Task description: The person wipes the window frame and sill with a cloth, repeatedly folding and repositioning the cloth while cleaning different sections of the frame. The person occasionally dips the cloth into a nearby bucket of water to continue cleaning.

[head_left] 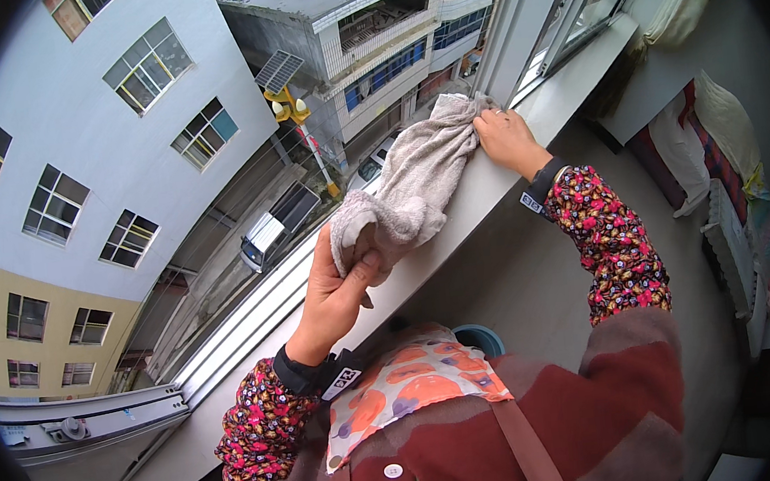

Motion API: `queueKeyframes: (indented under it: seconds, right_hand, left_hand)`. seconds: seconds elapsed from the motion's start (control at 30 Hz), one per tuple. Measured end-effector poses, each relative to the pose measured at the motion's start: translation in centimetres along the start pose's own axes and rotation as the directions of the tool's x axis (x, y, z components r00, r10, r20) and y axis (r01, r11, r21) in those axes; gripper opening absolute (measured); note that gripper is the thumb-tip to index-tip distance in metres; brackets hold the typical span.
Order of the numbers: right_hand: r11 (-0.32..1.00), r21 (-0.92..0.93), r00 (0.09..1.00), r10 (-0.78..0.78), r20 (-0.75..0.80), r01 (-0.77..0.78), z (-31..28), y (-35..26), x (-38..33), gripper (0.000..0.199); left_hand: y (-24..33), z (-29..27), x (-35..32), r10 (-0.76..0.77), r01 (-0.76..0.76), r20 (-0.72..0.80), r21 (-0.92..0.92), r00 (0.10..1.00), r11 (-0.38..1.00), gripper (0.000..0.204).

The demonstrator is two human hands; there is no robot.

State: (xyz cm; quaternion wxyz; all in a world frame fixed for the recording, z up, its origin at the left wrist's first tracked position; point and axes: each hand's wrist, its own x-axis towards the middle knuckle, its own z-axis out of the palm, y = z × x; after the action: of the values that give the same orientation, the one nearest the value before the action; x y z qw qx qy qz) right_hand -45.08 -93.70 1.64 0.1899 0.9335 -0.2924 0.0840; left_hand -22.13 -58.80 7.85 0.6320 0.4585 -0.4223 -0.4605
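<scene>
A greyish-beige towelling cloth (pixel 425 176) stretches between my two hands over the window sill (pixel 483 203). My left hand (pixel 334 292) grips its near left end, thumb folded over the fabric. At the far right end, beside the window frame (pixel 513 33), my right hand (pixel 507 141) has its fingers closed on the bunched cloth. The cloth is creased and lies partly over the sill and the white sliding track (pixel 263 317). Part of my left fingers is hidden behind it.
Beyond the open window, a street with parked vehicles (pixel 264 238) lies far below, facing buildings (pixel 115 127). A sliding pane (pixel 97 421) stands at lower left. On the floor below the sill is a teal bucket (pixel 480 338). Draped fabrics (pixel 682 151) and a white rack (pixel 728 244) are at right.
</scene>
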Motion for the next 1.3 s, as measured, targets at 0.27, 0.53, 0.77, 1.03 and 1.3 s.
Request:
queueKeyframes:
  seconds: [0.27,0.53,0.77,1.03,1.3]
  right_hand:
    - [0.954,0.300,0.999,0.017,0.049,-0.031,-2.7,-2.6,0.5,0.017]
    - [0.671,0.668,0.927,-0.366,-0.079,0.321,-9.2,-10.9,2.2,0.012]
    - [0.249,0.889,0.923,-0.099,-0.371,0.384,-16.5,-21.3,14.3,0.018]
    - [0.249,0.853,0.866,0.088,-0.492,0.459,-20.3,-25.2,19.4,0.029]
    - [0.499,0.569,0.742,-0.573,-0.348,0.653,-19.0,-18.7,10.8,0.026]
  left_hand:
    - [-0.8,-5.5,-6.8,0.039,-0.052,-0.227,-0.054,0.973,0.997,0.056]
    - [0.5,-4.0,-13.6,0.034,-0.061,-0.388,-0.059,0.921,0.996,0.057]
    - [4.0,-8.3,-18.1,0.509,-0.437,-0.635,0.285,0.581,0.853,0.055]
    - [4.2,-11.6,-18.5,0.538,-0.350,-0.751,0.421,0.384,0.837,0.048]
    - [2.9,-10.6,-15.8,0.367,-0.238,-0.521,0.299,0.771,0.924,0.057]
